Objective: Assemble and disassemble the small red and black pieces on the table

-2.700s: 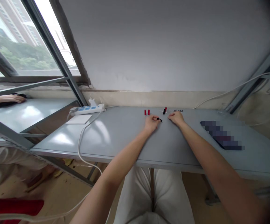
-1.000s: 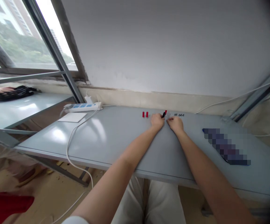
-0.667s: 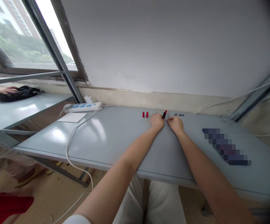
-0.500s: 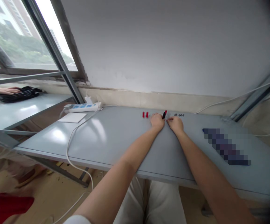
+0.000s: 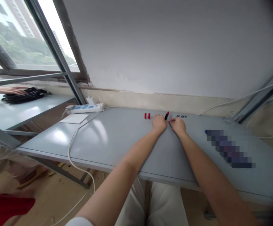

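Observation:
On the grey table, near the wall, my left hand (image 5: 160,122) has its fingers curled in. A small tilted black cylinder (image 5: 166,116) shows at its thumb side, apparently gripped there. Just behind that piece a small red cylinder (image 5: 167,113) sticks up. My right hand (image 5: 178,125) faces it from the right, fingertips pinched together; what they hold is too small to name. Between the hands is a clear piece (image 5: 170,116), partly hidden. Left of my left hand stand two red cylinders (image 5: 147,115). Several tiny dark parts (image 5: 182,116) lie in a row beyond my right hand.
A white power strip (image 5: 86,108) and a white flat panel (image 5: 74,118) are at the table's back left. A white cable (image 5: 70,147) hangs over the front edge. At right lies a blurred dark blue item (image 5: 229,149). Another person's hand (image 5: 16,90) rests on coiled black cable (image 5: 28,95).
Both my hands stay in almost the same place and pose. The whole view shifts very slightly; the other person's hand and the black coil sit a little further right.

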Demonstrator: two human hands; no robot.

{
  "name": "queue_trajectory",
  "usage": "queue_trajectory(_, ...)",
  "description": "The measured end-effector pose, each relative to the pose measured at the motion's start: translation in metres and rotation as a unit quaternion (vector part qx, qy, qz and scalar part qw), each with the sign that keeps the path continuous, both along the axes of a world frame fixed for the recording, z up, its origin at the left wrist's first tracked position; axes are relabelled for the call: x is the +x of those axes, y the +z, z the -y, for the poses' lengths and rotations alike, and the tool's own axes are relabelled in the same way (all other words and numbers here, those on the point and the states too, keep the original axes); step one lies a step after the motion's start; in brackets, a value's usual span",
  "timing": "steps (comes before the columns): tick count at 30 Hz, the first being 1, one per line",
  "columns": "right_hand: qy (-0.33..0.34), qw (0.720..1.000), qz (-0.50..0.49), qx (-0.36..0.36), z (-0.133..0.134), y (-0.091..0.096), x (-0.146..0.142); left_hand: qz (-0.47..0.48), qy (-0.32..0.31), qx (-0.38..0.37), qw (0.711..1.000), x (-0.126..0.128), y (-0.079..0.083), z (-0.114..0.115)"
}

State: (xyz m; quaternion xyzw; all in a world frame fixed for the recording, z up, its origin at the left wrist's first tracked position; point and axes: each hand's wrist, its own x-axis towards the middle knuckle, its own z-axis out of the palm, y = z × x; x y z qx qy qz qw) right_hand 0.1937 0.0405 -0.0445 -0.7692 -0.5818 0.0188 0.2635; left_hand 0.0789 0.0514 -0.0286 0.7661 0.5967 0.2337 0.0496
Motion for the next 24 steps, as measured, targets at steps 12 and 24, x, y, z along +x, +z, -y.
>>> queue_trajectory(12,0.01,1.0,-0.012,-0.006,-0.003,-0.003,0.002,-0.027,-0.042,-0.016,0.999,-0.039,0.034,0.019)
queue_trajectory(24,0.01,1.0,0.002,-0.013,0.005,0.002,0.001,0.026,0.014,-0.046,0.998,-0.074,0.017,0.034)
